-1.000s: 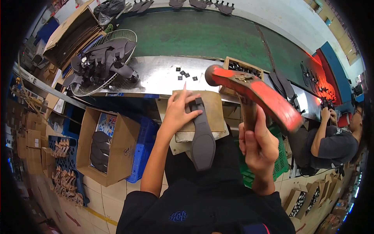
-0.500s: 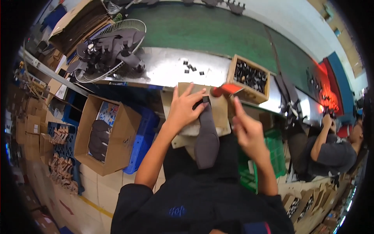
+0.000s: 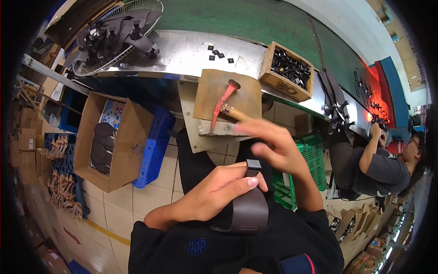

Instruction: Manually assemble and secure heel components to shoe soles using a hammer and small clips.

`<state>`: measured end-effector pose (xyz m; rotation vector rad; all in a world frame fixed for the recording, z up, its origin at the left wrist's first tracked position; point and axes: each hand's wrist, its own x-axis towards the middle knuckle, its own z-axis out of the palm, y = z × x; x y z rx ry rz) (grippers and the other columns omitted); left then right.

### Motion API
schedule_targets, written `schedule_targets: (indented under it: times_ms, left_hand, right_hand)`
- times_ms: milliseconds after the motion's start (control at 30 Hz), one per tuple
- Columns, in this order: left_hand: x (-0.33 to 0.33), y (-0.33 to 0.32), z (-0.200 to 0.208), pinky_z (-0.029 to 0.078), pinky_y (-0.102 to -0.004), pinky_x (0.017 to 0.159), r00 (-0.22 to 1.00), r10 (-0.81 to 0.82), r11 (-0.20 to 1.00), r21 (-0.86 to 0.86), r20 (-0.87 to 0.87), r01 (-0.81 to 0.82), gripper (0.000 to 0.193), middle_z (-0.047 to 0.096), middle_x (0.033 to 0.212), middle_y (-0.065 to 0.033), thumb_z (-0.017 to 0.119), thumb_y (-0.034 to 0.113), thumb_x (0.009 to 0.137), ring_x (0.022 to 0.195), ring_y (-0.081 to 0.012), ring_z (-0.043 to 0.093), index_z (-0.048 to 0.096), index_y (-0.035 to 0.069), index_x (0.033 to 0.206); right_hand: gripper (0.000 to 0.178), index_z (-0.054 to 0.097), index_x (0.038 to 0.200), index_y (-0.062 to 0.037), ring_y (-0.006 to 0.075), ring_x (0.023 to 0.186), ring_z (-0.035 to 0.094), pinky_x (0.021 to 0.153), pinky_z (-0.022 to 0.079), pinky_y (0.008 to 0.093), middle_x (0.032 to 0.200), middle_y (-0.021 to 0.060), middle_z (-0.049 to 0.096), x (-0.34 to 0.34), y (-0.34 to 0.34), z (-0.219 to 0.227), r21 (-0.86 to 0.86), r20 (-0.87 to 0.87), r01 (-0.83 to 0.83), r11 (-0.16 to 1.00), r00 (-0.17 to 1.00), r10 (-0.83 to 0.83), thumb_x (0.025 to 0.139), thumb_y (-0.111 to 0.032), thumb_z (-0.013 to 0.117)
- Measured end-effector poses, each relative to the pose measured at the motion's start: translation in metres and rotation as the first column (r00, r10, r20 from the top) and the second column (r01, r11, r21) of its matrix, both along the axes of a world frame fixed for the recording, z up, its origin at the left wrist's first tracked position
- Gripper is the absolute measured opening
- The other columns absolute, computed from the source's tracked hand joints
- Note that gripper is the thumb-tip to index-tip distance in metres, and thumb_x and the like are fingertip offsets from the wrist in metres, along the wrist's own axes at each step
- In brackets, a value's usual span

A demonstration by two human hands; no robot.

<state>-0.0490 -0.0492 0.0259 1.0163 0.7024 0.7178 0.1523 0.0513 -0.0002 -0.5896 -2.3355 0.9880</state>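
My left hand [image 3: 219, 189] is closed around a dark grey-brown shoe sole [image 3: 250, 212] held close to my body. Its small heel points up, topped by a square black heel tip [image 3: 253, 167], with my thumb and fingers around the heel. A hammer [image 3: 224, 102] with a worn red head and short wooden handle lies on a tan pad [image 3: 207, 89]. My right hand [image 3: 280, 148], slightly blurred, hovers by the handle's end with fingers stretched out and nothing visible in them.
Several loose black tips [image 3: 219, 55] lie on the metal ledge, beside a wooden box [image 3: 267, 68] of black pieces. A wire basket [image 3: 157, 10] of soles stands far left. Below are a cardboard box [image 3: 137, 150] and a green crate [image 3: 315, 155]. A person [image 3: 388, 169] works at right.
The hammer has gone from my right hand onto the pad. My left hand has brought the sole off the pad toward my body and turned it heel up. The view has shifted slightly.
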Motion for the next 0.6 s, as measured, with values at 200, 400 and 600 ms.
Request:
schedule_targets:
  times_ms: [200, 400, 600]
  left_hand:
    - [0.014, -0.013, -0.006, 0.044, -0.0268, 0.089, 0.932, -0.166, 0.974, -0.094, 0.323, 0.206, 0.036, 0.064, 0.096, -0.0068, 0.046, 0.029, 0.106, 0.095, -0.0126, 0.059, 0.066, -0.001, 0.103]
    - [0.024, -0.004, -0.001, 0.044, -0.0295, 0.088, 0.878, -0.33, 0.932, -0.029, 0.346, 0.361, 0.038, 0.066, 0.097, -0.0095, 0.046, 0.03, 0.107, 0.096, -0.016, 0.06, 0.066, -0.002, 0.102]
    - [0.043, 0.02, 0.013, 0.046, -0.0342, 0.086, 0.956, -0.267, 0.962, 0.096, 0.125, 0.256, 0.031, 0.064, 0.097, -0.0176, 0.047, 0.022, 0.105, 0.092, -0.0281, 0.062, 0.063, -0.005, 0.105]
  right_hand:
    - [0.048, 0.069, 0.095, 0.0076, 0.0319, 0.087, 0.065, 0.077, 0.053, 0.0407, 0.092, 0.0169, 0.067, -0.004, -0.031, -0.002, -0.384, -0.614, -0.381, 0.841, 0.786, 0.076, 0.096, -0.04, 0.066]
    - [0.046, 0.068, 0.083, 0.0046, 0.0251, 0.068, 0.056, 0.058, 0.045, 0.0341, 0.08, 0.0133, 0.063, 0.011, -0.019, 0.005, -0.059, -0.582, -0.438, 0.897, 0.746, 0.325, 0.095, -0.04, 0.069]
    - [0.042, 0.071, 0.101, 0.0097, 0.0308, 0.081, 0.068, 0.068, 0.054, 0.0359, 0.094, 0.0194, 0.07, 0.042, -0.005, 0.012, -0.087, -0.544, -0.349, 0.933, 0.801, 0.249, 0.095, -0.032, 0.069]
